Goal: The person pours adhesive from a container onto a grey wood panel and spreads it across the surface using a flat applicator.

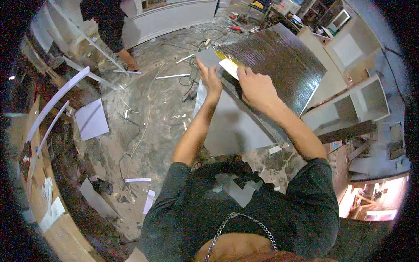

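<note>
In front of me stands a box-like cabinet piece with a dark, glossy, streaked top [279, 61] and a light grey side panel [233, 122]. My right hand [257, 89] is closed on a flat white piece [228, 68], its lower end hidden by the fingers. That piece rests near the top's left edge, beside a yellow patch [221, 55]; I cannot tell whether the yellow is part of it. My left hand [210, 81] lies against the grey strip [207, 57] at the far left corner, fingers stretched out and thumb apart, gripping nothing.
Cables [148, 109], white strips [173, 76] and scraps lie about the floor. A square white panel [91, 119] is to the left. Pale open cabinets [355, 52] stand at the right. Another person's leg [126, 59] shows at the far left, near a long white panel [170, 24].
</note>
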`<control>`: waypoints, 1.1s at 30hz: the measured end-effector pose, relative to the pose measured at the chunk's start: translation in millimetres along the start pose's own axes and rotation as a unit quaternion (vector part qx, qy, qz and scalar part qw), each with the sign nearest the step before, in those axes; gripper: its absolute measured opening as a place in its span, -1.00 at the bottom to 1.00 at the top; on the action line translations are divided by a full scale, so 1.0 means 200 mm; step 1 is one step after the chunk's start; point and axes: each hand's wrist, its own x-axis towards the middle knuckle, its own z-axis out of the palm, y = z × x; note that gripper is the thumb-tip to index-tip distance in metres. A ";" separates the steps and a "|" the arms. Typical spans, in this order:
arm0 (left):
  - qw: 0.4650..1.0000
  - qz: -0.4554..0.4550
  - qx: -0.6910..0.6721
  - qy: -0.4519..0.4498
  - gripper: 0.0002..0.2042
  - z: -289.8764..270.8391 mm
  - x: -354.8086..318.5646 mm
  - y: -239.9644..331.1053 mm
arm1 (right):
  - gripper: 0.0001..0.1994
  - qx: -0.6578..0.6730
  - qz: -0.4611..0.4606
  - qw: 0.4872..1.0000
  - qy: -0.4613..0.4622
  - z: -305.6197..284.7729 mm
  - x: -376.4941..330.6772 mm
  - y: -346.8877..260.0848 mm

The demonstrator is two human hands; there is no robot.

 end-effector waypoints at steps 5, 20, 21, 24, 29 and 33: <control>0.999 -0.052 0.005 -0.005 -0.28 -0.01 0.03 -0.05 | -0.72 -0.036 -0.002 0.999 -0.017 -0.10 -0.21 -0.02; 0.997 -0.066 -0.029 -0.014 -0.25 0.00 0.03 -0.03 | -0.67 -0.025 0.154 0.985 -0.076 -0.14 -1.06 0.12; 0.998 -0.053 -0.022 -0.022 -0.25 0.00 0.03 -0.04 | -0.65 -0.023 0.135 0.989 -0.060 -0.09 -1.16 0.16; 0.999 -0.045 -0.020 -0.023 -0.25 -0.06 0.06 -0.05 | -0.63 -0.016 0.134 0.991 -0.012 -0.12 -1.38 0.37; 0.996 -0.047 -0.073 -0.030 -0.36 -0.02 0.07 0.04 | -0.66 -0.002 0.316 0.943 -0.104 -0.27 -1.53 0.83; 0.991 -0.122 -0.048 -0.037 -0.64 -0.06 0.14 0.17 | -0.67 0.261 0.276 0.915 0.140 -0.23 -1.22 1.12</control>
